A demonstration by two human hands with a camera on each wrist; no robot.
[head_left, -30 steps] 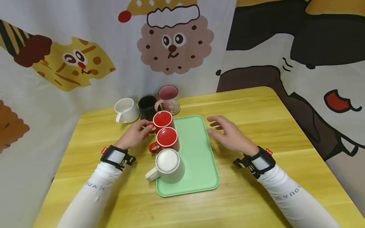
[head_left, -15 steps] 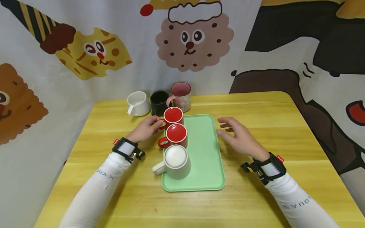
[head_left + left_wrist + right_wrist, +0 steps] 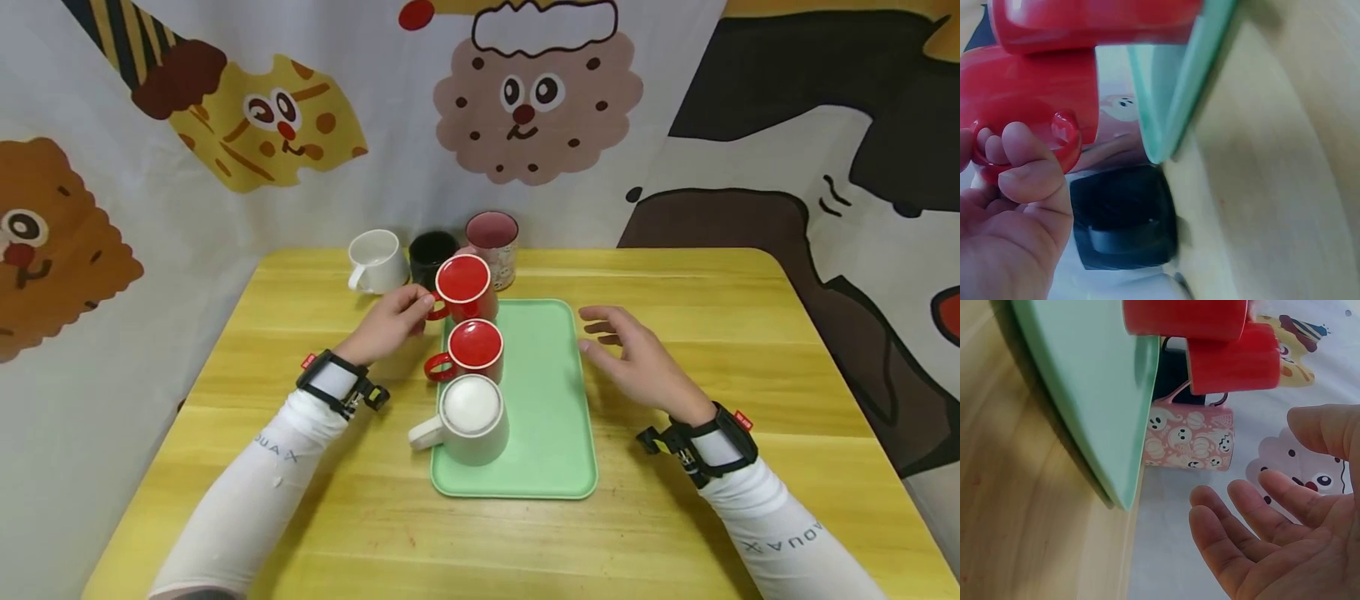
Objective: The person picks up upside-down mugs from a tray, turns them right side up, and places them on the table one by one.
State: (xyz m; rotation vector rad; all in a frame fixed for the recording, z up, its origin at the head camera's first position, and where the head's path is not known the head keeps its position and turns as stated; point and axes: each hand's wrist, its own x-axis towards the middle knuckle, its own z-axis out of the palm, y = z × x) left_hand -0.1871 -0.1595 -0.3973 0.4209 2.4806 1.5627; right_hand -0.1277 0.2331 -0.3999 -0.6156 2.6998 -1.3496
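Note:
My left hand [image 3: 386, 323] pinches the handle of the farther red mug [image 3: 467, 287], thumb and fingers on its loop in the left wrist view. That mug [image 3: 1235, 359] hangs above the green tray [image 3: 551, 400] in the right wrist view. Its top shows as a red disc ringed in white. On the tray's left side sit a second red mug [image 3: 476, 346] and, nearer, an upside-down white mug [image 3: 474, 421], handles pointing left. My right hand [image 3: 626, 350] holds nothing, fingers loosely bent, beside the tray's right edge.
Behind the tray, along the table's far edge, stand a white cup [image 3: 378, 262], a black mug [image 3: 431, 258] and a pink mug [image 3: 502, 246] with ghost prints. A cartoon-patterned curtain [image 3: 397, 167] hangs behind the yellow wooden table [image 3: 690, 308].
My left hand has raised the farther red mug off the tray by its handle. The head view has swung left, so everything shifts right. My right hand stays beside the tray.

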